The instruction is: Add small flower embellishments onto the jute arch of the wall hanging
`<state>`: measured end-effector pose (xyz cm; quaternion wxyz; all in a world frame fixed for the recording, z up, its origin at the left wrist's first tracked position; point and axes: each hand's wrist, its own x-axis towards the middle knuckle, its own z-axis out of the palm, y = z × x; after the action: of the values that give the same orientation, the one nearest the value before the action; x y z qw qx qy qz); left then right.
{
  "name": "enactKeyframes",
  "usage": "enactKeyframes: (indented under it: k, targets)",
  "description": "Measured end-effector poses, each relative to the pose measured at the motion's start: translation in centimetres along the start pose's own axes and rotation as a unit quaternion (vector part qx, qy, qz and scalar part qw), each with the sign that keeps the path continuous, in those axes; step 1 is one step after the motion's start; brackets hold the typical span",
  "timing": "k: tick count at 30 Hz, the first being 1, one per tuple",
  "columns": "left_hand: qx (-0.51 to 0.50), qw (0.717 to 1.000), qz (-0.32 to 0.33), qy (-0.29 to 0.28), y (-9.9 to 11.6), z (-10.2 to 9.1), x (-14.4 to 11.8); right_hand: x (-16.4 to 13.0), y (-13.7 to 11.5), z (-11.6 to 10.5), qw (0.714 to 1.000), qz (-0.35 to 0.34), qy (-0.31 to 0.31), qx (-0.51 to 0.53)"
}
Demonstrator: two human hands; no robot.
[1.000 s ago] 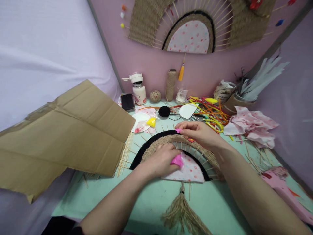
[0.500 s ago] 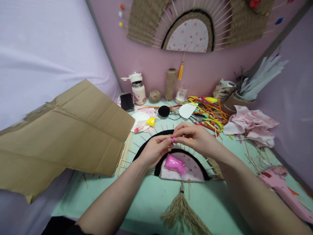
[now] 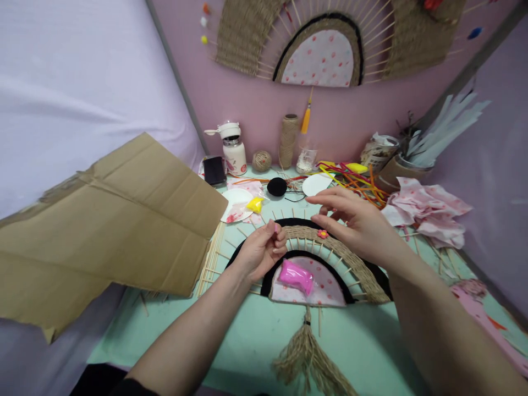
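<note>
My left hand (image 3: 264, 250) is closed, thumb against curled fingers, with a small bit of pink clay (image 3: 276, 227) showing at its fingertips. To the right, my right hand (image 3: 350, 220) hovers over the far side of the woven fan (image 3: 350, 254), thumb and fingers apart, nothing visible between them. A small pink flower with a yellow centre (image 3: 322, 234) sits on the fan's woven twine band. On the fan's dotted fabric half-circle lies a bright pink packet of clay (image 3: 296, 276). A twine tassel (image 3: 307, 349) hangs from the fan's straight edge toward me.
Cardboard (image 3: 152, 220) stands at the left beside thin wooden sticks (image 3: 211, 256). Toward the back are a white bottle (image 3: 234, 151), a twine cone (image 3: 289, 140), a yellow packet (image 3: 254, 205) and coloured pipe cleaners (image 3: 350, 179). Crumpled fabric (image 3: 431, 206) and a pink glue gun (image 3: 482, 316) lie right.
My hands have separated. The right hand has lifted away to the right and opened, uncovering the flower; the left keeps the pink bit with its fingers curled in.
</note>
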<state>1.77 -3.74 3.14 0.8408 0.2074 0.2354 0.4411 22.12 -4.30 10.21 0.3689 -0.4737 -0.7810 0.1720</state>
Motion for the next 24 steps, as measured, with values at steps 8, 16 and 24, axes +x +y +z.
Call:
enactKeyframes:
  k: [8,16,24]
  targets:
    - [0.068,0.995,-0.001,0.080,0.0,-0.2,0.2,-0.2,0.8,-3.0,0.995,-0.004,0.093,-0.019]
    - [0.100,0.991,0.059,0.070,-0.6,-0.5,0.3,-0.1,0.6,-2.7,0.997,0.000,0.078,-0.019]
    - [0.038,0.991,0.023,0.123,0.0,-0.8,0.8,-0.1,0.6,-1.6,0.999,-0.010,0.012,-0.031]
